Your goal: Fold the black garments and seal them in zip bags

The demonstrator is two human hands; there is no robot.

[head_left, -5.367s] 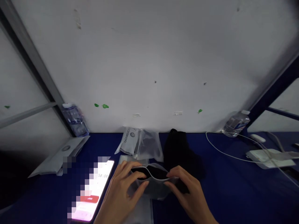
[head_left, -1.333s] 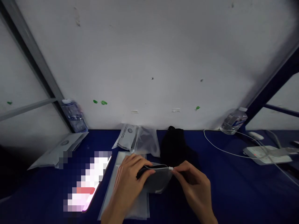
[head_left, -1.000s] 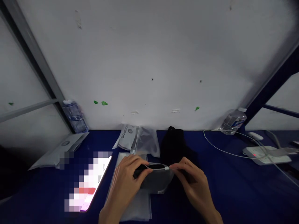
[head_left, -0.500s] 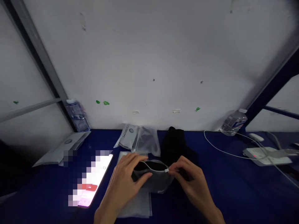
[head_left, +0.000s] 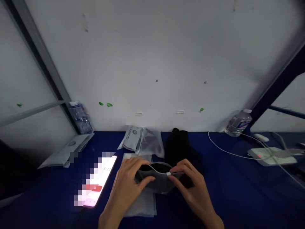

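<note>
A translucent zipper bag with something dark in it is held low over the table, its mouth gaping in the middle. My left hand grips the bag's left end, thumb in front and fingers behind. At the right part of the mouth, my right hand pinches the rim beside the white zip slider. Beneath the bag lie flat clear plastic bags. Black fabric is heaped just behind my right hand.
A lit phone lies left. Packed bags and a clear bag rest by the wall, more bags far left. Bottles stand at both back corners. A white power strip and cable are right.
My right hand and the zip slider have shifted slightly left along the bag's mouth, narrowing the gap. My left hand keeps its hold. The view has tilted a little.
</note>
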